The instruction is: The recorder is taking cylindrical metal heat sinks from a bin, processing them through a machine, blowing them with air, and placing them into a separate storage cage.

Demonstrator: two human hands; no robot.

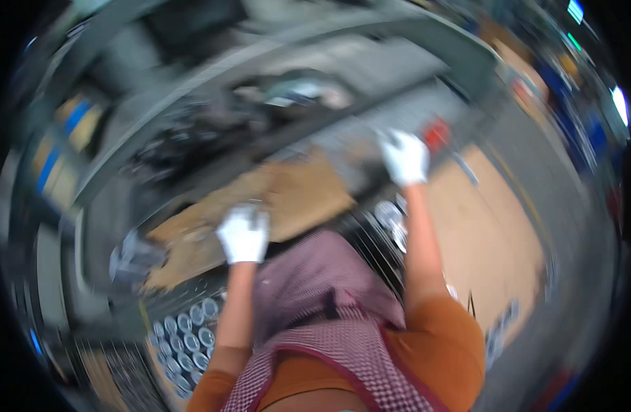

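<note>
My left hand, in a white glove, is over a torn sheet of brown cardboard on the machine's bed. Its fingers look curled in, and a small greyish shape shows at their tips, too blurred to name. Farther up and to the right is my right hand, also gloved in white, above the grey metal surface. Motion smears its fingers, so what they hold, if anything, does not show. Just right of that hand lies a small red object, its kind unclear.
Round metal parts stand in rows at lower left. More shiny round pieces lie below my right forearm. A large brown board is at right, a crumpled clear plastic bag at left. Dark scraps heap behind the cardboard.
</note>
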